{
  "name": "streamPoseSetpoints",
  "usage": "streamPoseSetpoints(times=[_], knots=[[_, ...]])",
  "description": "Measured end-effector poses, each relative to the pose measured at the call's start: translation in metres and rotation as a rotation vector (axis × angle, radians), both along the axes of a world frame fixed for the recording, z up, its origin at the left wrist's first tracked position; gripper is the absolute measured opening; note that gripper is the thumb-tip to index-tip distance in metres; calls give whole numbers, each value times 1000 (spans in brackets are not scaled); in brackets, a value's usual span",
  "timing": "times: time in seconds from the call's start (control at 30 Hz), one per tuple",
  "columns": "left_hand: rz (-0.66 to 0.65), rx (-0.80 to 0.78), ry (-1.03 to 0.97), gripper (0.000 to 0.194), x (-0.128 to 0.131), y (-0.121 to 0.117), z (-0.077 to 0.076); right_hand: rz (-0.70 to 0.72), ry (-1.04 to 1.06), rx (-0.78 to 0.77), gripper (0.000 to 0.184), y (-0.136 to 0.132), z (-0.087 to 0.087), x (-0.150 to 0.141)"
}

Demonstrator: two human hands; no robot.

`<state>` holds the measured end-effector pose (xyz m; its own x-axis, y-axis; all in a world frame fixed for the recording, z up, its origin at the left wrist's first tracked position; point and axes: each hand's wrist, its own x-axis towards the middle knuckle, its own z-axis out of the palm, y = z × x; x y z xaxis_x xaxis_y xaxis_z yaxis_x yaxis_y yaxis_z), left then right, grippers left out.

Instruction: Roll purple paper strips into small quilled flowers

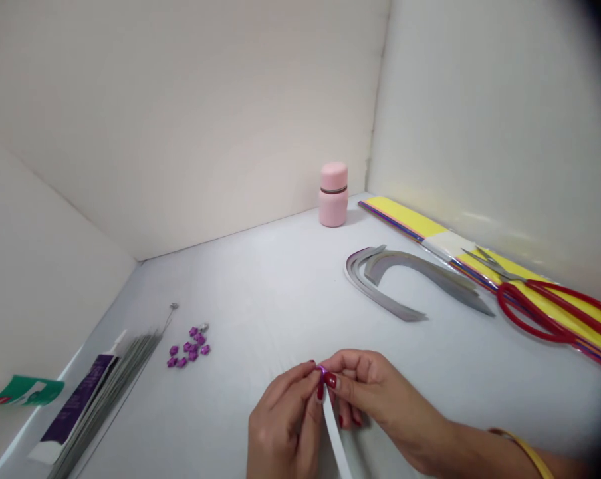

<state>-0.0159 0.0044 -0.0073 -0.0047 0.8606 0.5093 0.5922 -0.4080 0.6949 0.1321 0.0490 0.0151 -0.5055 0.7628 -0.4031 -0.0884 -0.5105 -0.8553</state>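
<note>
My left hand [290, 416] and my right hand [367, 386] meet at the bottom middle of the view. Between their pinched fingertips is one end of a narrow paper strip [334, 429]. At that end a small bit of shiny purple shows; its exact fold is hidden by my fingers. The strip's white side faces up and its tail hangs down toward the bottom edge. To the left on the table lie several small purple folded paper stars [193, 354], with a silvery piece [203, 326] beside them.
Far left are a purple glue tube [78, 402], a bundle of thin grey wires [111, 392] and a green packet [28, 391]. A pink flask [333, 196] stands at the back. Right lie curled paper strips [380, 286], red-handled scissors [534, 313] and yellow paper packs [405, 216]. White walls surround the table.
</note>
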Motion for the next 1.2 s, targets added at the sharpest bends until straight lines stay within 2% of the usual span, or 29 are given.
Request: streamPoseSetpoints(times=[0.17,0.23,0.33,0.47,0.53,0.63,0.7,0.87,1.0,1.2], knots=[[60,-309,-474,11,6,1,2,10,0,23,28,0,1,1],[27,-350,-535,12,5,3,3,21,15,35,27,0,1,2],[-34,-305,-470,12,3,4,7,43,21,29,27,0,1,2],[-4,-309,-418,8,4,3,12,17,20,18,27,1,-2,1],[28,-415,-537,8,8,2,13,14,35,25,26,2,-3,1],[35,-628,-823,14,10,1,14,58,67,36,28,2,-4,0],[14,-697,-920,16,10,3,14,79,59,37,29,2,-4,1],[-79,-680,-867,22,2,7,3,128,109,-50,33,4,-2,3],[-81,-647,-892,26,1,9,-7,146,150,-91,34,4,-2,4],[-156,-686,-946,24,3,8,-2,146,131,-86,35,4,1,2]])
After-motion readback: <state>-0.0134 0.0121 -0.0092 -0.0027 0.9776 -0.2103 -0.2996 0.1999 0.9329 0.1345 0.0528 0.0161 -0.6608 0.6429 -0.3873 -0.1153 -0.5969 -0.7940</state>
